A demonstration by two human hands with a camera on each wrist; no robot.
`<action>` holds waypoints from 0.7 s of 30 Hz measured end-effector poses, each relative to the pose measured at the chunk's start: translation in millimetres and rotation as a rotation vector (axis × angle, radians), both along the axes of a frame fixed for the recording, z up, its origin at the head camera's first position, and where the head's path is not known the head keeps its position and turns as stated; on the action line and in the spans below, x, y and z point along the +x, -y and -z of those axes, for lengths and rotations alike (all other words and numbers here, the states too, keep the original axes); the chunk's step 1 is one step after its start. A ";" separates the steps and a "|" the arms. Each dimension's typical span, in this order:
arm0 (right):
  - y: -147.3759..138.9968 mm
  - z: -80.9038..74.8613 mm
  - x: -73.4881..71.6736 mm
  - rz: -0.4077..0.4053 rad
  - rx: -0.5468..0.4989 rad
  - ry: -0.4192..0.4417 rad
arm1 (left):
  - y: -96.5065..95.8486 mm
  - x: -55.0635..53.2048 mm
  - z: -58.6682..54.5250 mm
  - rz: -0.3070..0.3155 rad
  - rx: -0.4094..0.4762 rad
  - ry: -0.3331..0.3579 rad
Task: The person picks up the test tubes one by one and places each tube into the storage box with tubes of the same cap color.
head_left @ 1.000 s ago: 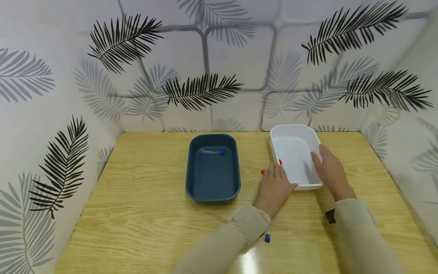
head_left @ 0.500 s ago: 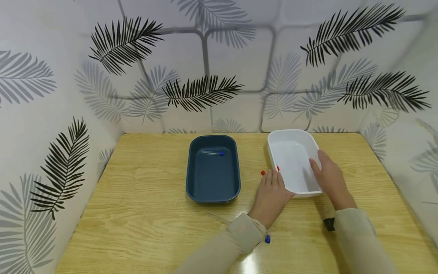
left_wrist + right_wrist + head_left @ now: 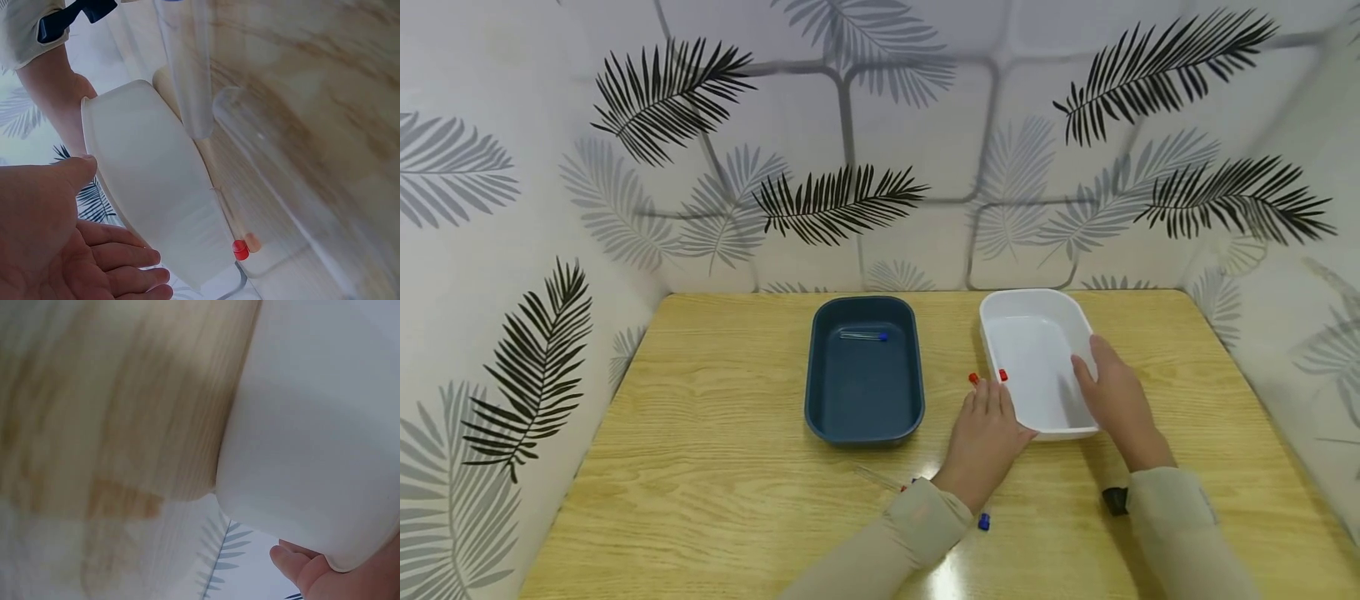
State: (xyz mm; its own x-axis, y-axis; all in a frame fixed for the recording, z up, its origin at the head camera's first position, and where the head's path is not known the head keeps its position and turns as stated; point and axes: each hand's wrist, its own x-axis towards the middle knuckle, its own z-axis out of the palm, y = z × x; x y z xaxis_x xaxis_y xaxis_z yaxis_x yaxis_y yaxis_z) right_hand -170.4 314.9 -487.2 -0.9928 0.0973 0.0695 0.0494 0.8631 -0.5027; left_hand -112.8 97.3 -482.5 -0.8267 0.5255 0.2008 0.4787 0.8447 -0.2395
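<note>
A white plastic tray [image 3: 1037, 358] stands on the right part of the table. My right hand [image 3: 1120, 404] grips its right rim, thumb inside and fingers round the outer wall. At the near left corner is my left hand [image 3: 985, 437], its fingers fairly straight along the outer side and its thumb at the near rim. In the left wrist view, that thumb [image 3: 81, 169] meets the rim. A red cap [image 3: 1003, 375] shows just inside the tray's left rim. Beside the left fingertips lies a red-capped tube [image 3: 973, 379], its body mostly hidden by the hand.
Left of the white tray stands a dark blue tray [image 3: 865, 392] holding a blue-capped clear tube [image 3: 863, 337]. A clear tube [image 3: 880, 477] and a blue cap [image 3: 983, 522] lie near my left sleeve, partly hidden. A patterned wall [image 3: 880, 250] borders the table's far edge.
The white tray has slid toward me and slightly left, with both hands on it and the red cap inside moving along. The dark blue tray has stayed in place.
</note>
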 end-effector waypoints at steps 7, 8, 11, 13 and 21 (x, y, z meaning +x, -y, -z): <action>6.8 -4.1 7.7 -0.003 0.004 -0.040 | 5.7 3.4 2.9 0.021 0.027 -0.068; 7.6 -4.3 8.7 -0.007 0.007 -0.055 | 6.4 3.8 3.3 0.019 0.028 -0.062; 9.9 -2.9 10.1 -0.012 0.013 -0.067 | 8.6 5.3 3.7 0.012 0.020 -0.035; 11.2 -1.6 10.6 -0.008 0.017 -0.055 | 10.2 6.6 3.0 0.008 0.015 -0.021; 17.3 -0.1 13.5 0.019 0.015 -0.010 | 17.3 9.3 2.4 0.027 0.034 -0.020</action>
State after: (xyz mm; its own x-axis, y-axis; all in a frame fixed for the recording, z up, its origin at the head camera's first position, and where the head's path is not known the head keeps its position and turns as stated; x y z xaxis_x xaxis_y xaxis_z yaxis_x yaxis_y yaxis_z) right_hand -156.9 297.6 -487.2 -0.9901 0.1149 0.0810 0.0608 0.8694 -0.4903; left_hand -103.5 80.0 -484.9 -0.8081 0.5399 0.2355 0.4964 0.8395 -0.2210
